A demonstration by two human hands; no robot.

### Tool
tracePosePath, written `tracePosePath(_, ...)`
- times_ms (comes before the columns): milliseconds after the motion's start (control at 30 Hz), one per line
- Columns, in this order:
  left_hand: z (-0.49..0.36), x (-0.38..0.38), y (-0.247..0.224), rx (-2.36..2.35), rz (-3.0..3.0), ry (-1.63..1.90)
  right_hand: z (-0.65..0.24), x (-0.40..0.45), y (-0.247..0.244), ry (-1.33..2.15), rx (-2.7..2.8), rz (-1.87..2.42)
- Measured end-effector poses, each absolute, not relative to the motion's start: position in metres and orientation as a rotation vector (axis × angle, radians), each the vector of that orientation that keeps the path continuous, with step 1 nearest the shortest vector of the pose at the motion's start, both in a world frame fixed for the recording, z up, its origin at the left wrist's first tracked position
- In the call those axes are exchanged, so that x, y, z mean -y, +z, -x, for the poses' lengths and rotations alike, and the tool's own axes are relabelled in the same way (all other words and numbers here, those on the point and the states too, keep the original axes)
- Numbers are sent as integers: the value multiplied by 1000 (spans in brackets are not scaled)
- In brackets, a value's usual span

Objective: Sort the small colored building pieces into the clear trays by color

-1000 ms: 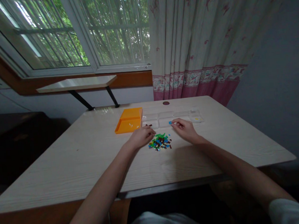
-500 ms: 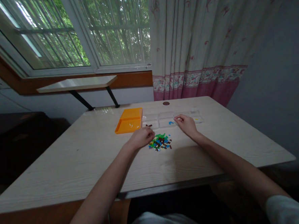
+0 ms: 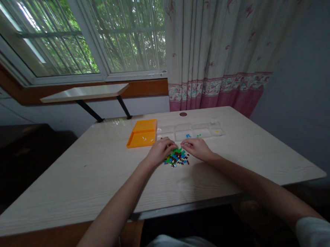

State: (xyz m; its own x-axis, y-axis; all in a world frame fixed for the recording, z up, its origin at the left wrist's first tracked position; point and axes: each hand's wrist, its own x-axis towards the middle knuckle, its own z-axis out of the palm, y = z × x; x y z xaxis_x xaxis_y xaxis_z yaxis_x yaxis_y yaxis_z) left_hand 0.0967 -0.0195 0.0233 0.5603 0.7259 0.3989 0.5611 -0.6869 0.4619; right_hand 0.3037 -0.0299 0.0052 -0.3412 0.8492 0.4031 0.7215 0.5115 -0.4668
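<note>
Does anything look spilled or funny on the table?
A mixed-up heap of tiny coloured pieces lies loose on the table, outside the clear tray. That looks a bit messy, but I can't tell if it spilled or was put there. Nothing looks broken.

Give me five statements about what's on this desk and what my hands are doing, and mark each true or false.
1. A few pale pieces lie in the orange tray. True.
2. The mixed pile is inside the orange tray. False: it lies on the bare tabletop.
3. Blue pieces lie in the clear divided tray. True.
4. The orange tray is to the right of the clear divided tray. False: it is on the left.
5. The left hand and right hand are both close to the mixed pile. True.
</note>
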Motion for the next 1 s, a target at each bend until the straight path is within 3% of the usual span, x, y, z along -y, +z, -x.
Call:
tracePosePath(733, -102, 24, 23, -1023, -2586, 833, -295, 36, 6, 269, 2162, 1215)
tracePosePath(1000, -86, 15, 25, -1222, -2637, 666, -306, 34, 6, 260, 2015, 1171)
